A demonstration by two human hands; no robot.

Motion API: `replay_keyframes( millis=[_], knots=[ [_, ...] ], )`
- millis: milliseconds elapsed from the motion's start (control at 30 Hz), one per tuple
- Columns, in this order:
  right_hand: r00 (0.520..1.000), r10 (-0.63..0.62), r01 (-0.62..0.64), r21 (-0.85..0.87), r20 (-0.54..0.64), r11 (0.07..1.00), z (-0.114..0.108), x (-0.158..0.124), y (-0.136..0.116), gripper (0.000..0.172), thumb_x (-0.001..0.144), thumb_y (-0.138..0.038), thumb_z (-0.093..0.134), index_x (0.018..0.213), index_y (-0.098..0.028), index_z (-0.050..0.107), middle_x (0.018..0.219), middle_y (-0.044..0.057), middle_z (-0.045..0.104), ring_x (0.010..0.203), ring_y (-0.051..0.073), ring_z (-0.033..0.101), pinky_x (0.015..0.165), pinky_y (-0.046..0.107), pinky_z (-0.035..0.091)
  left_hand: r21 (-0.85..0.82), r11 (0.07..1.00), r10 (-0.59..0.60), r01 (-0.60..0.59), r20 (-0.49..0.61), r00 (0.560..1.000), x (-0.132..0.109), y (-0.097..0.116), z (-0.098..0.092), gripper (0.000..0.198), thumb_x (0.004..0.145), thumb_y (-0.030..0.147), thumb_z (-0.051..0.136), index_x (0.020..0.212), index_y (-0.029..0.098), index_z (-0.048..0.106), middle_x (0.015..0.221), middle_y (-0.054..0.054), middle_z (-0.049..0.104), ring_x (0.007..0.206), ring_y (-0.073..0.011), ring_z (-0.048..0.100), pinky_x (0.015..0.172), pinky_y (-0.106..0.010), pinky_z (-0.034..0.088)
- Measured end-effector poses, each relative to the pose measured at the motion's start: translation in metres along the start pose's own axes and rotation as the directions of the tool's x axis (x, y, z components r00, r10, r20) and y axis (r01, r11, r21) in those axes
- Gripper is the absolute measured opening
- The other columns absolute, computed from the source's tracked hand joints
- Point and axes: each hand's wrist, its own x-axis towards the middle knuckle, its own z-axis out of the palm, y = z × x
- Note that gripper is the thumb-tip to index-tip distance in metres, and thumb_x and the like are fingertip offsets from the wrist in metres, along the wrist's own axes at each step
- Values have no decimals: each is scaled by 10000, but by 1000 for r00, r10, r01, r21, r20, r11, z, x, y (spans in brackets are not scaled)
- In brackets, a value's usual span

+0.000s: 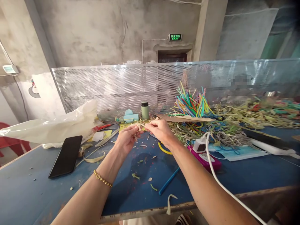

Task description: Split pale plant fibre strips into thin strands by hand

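Both hands are engaged: the left grip (127, 136) pinches a pale fibrous strip (139, 126) between thumb and fingers, and the right grip (162, 132) appears to pinch the same piece just beside it. The strip lies between the two sets of fingertips, raised above the blue surface (131, 190).

Handling, in the inspector's judgement: the left grip should serve as the anchor, firm but not crushing, while the right grip works in short, even pulls along the grain. Fingertips are best kept close together, since a long free span of dry fibre may split or twist. The loose end below the left grip should stay clear of the fingers.

Condition of the strip: cream to straw-coloured, thin, narrow and slightly crumpled, apparently dry husk or similar leaf. Its finer structure is too small to tell, and the fingers partly cover it.

Surroundings: a curled husk strip (95, 159) lies near the left grip, on its nearer, outer side. A blue stick (169, 181) lies nearer the person than the right grip. Small scraps are scattered on the surface below both grips.
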Motion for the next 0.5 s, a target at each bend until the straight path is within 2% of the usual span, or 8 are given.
replay_keyframes(
  millis=[67, 133, 233, 333, 433, 500],
  knots=[
    [999, 12, -15, 73, 34, 997, 7, -4, -4, 330, 811, -412, 620, 613, -152, 665, 535, 9, 580, 524, 134, 503, 513, 263, 341, -29, 1000, 11, -12, -21, 1000, 2, -2, -1, 89, 726, 73, 713, 797, 119, 688, 717, -14, 669, 585, -87, 605, 512, -192, 417],
    [999, 1, -5, 108, 35, 994, 12, -8, -8, 332, 796, -431, 641, 614, -153, 661, 552, 9, 588, 534, 129, 501, 523, 262, 348, -65, 998, 22, -22, 6, 1000, 3, -4, -2, 114, 693, 94, 747, 787, 131, 693, 700, 1, 657, 581, -79, 581, 529, -197, 413],
    [999, -11, 2, 173, 53, 985, 15, -8, -10, 207, 763, -332, 661, 673, -146, 676, 655, 32, 655, 600, 137, 548, 577, 264, 394, -65, 997, 38, -33, 70, 997, 0, -5, 1, 146, 656, 134, 780, 780, 132, 704, 726, -5, 657, 622, -89, 577, 557, -211, 408],
    [998, -29, 18, 201, 49, 979, 15, -7, -11, 147, 761, -263, 616, 683, -148, 663, 649, 24, 646, 603, 136, 545, 579, 259, 394, 45, 990, 125, -132, 132, 983, -4, -4, 4, 186, 649, 210, 796, 791, 116, 723, 749, -30, 659, 643, -99, 560, 556, -221, 378],
    [997, -61, 54, 153, 43, 987, 14, -8, -12, 161, 763, -259, 597, 645, -157, 635, 612, 5, 613, 582, 125, 514, 568, 254, 378, 193, 939, 245, -283, 196, 949, -5, -2, 4, 210, 674, 275, 779, 785, 103, 732, 718, -41, 646, 631, -98, 512, 561, -230, 348],
    [996, -60, 49, 155, 71, 987, 13, -9, -14, 158, 759, -260, 594, 644, -158, 630, 629, 7, 621, 590, 123, 517, 574, 254, 383, 269, 904, 283, -333, 208, 936, -4, -1, 2, 202, 681, 294, 768, 726, 104, 716, 651, -27, 613, 595, -92, 468, 556, -237, 327]
  ],
)
